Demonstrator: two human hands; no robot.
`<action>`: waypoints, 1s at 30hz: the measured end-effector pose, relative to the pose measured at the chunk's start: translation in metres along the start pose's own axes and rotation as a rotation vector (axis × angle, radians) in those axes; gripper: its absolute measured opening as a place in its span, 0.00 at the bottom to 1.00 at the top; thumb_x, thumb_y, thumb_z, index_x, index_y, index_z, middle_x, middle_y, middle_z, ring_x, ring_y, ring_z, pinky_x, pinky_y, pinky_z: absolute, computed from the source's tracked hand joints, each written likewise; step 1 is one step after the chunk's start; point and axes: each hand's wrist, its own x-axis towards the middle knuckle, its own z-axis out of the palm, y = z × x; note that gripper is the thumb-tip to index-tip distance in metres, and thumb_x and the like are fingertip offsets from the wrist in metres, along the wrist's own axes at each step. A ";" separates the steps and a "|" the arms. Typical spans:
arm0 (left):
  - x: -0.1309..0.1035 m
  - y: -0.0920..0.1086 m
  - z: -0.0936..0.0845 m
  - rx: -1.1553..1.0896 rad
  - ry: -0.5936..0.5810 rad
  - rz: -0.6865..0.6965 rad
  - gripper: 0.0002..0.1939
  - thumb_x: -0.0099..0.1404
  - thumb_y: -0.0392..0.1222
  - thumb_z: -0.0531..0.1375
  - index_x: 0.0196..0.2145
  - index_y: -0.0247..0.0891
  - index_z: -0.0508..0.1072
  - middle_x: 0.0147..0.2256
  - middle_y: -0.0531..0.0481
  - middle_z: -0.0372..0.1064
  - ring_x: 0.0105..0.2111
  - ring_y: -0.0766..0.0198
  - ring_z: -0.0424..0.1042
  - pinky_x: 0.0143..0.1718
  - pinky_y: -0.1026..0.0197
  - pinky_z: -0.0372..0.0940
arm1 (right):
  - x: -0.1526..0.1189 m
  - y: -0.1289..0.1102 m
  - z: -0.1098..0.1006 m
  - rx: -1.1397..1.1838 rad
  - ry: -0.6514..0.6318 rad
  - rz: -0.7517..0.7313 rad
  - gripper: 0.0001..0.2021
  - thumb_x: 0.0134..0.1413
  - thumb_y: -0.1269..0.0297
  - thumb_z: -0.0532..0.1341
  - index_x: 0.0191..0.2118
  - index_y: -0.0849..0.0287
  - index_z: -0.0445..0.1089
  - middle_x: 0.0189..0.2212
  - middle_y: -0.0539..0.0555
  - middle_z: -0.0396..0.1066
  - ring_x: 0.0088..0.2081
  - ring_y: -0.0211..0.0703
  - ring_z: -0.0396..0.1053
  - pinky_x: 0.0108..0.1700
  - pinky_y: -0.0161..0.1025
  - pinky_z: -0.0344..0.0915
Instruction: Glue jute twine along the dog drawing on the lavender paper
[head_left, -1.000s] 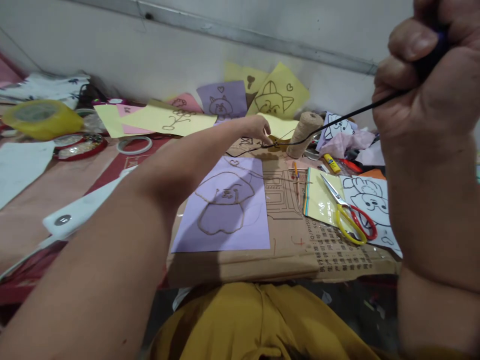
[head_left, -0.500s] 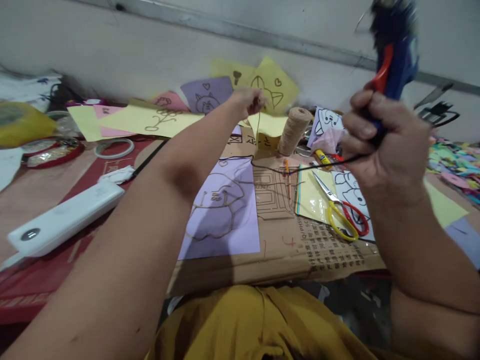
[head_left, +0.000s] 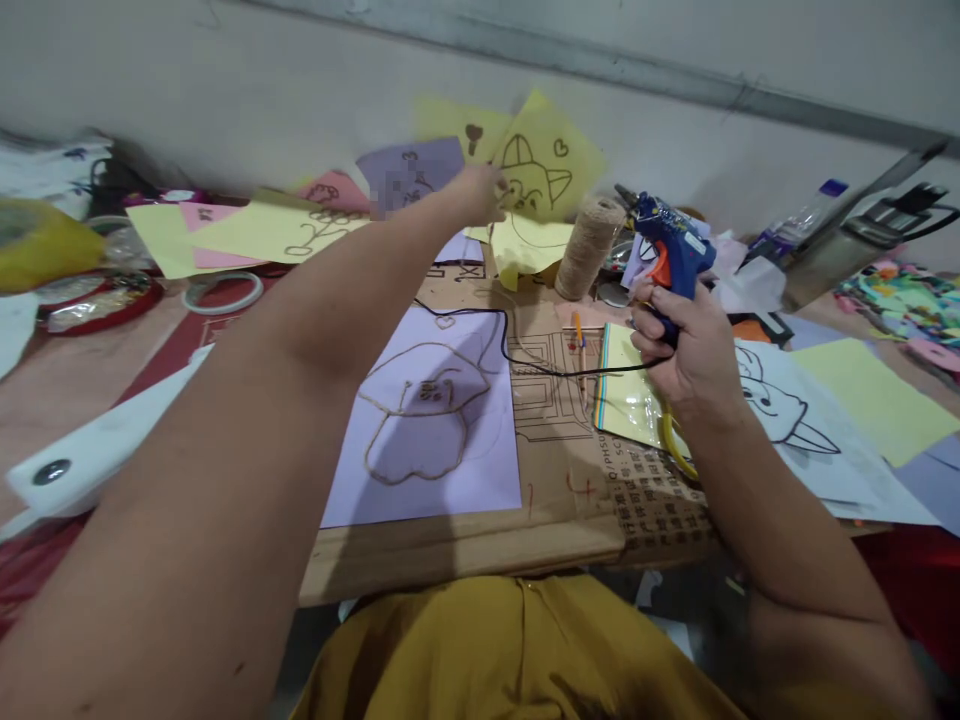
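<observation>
My right hand (head_left: 679, 335) is wrapped round the handle of a blue glue gun (head_left: 675, 250) with an orange trigger, its nozzle pointing up and left. A black cord (head_left: 555, 372) runs left from it across the cardboard (head_left: 551, 470). My left hand (head_left: 484, 195) reaches far forward, beside a yellow sheet (head_left: 555, 185) with a cat-like drawing; its fingers are blurred and I cannot make out what they hold. Below my left arm lies a purple sheet (head_left: 491, 450) with a figure outlined in brown string.
A twine spool (head_left: 587, 250) stands behind the cardboard. Yellow-handled scissors (head_left: 679, 450) lie partly under my right forearm. At left are a white device (head_left: 105, 440) and a tape ring (head_left: 223, 291). A metal bottle (head_left: 862, 245) leans at right, near coloured scraps (head_left: 911, 310).
My right hand has come down and to the left with the glue gun. My left hand has shifted slightly left. The cord lies lower, and more of the right side is visible.
</observation>
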 end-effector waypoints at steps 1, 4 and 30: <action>-0.002 0.005 0.008 0.001 -0.019 0.011 0.17 0.64 0.58 0.69 0.37 0.41 0.79 0.28 0.52 0.71 0.42 0.64 0.68 0.44 0.58 0.56 | 0.001 0.003 -0.001 0.001 0.012 -0.007 0.18 0.43 0.71 0.69 0.36 0.53 0.60 0.32 0.46 0.67 0.22 0.27 0.54 0.15 0.25 0.44; -0.009 0.016 0.032 0.008 -0.059 0.023 0.14 0.62 0.54 0.69 0.37 0.41 0.81 0.29 0.53 0.75 0.40 0.64 0.70 0.42 0.60 0.56 | 0.002 0.010 -0.008 0.000 0.036 -0.020 0.18 0.43 0.70 0.69 0.36 0.53 0.60 0.32 0.45 0.68 0.22 0.27 0.54 0.15 0.25 0.44; -0.013 0.046 0.119 0.150 -0.439 0.219 0.07 0.53 0.36 0.63 0.21 0.40 0.70 0.22 0.53 0.67 0.23 0.65 0.60 0.28 0.59 0.53 | 0.006 0.017 -0.034 0.003 0.103 -0.187 0.20 0.42 0.65 0.72 0.38 0.51 0.61 0.33 0.45 0.71 0.23 0.29 0.58 0.17 0.26 0.47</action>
